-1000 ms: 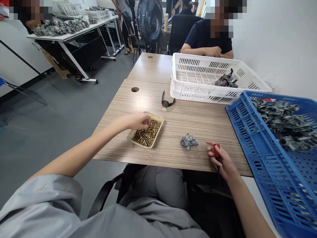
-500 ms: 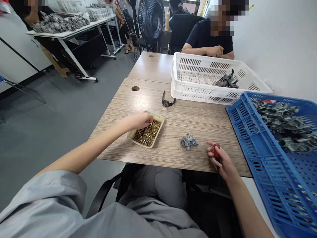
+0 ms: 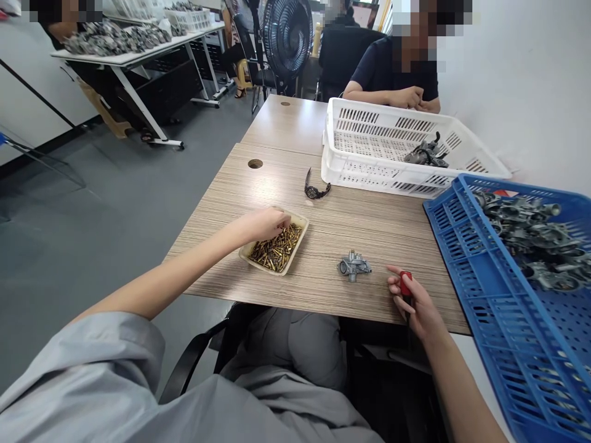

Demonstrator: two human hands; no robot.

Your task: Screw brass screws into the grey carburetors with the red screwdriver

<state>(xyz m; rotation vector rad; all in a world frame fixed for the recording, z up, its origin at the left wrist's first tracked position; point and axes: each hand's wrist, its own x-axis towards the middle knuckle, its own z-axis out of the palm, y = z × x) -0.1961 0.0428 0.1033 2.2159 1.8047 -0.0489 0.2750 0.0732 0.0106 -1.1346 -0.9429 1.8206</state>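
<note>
My left hand (image 3: 261, 224) reaches into a small beige tray (image 3: 295, 248) full of brass screws (image 3: 277, 249), its fingers pinched together among them. My right hand (image 3: 415, 304) rests at the table's near edge, closed round a red-handled screwdriver (image 3: 406, 283) that points down. Between the two hands a small grey metal carburetor part (image 3: 353, 267) lies on the wooden table (image 3: 351, 221), untouched.
A blue crate (image 3: 503, 307) with several grey metal parts stands at the right. A white basket (image 3: 392, 154) holding one such part is behind it, a wristwatch (image 3: 316, 190) beside it. Another person sits at the far end. A fan and more tables stand beyond.
My left hand has stayed in the screw tray, fingers shifting slightly. The right hand keeps its hold on the screwdriver. The view has shifted a little.
</note>
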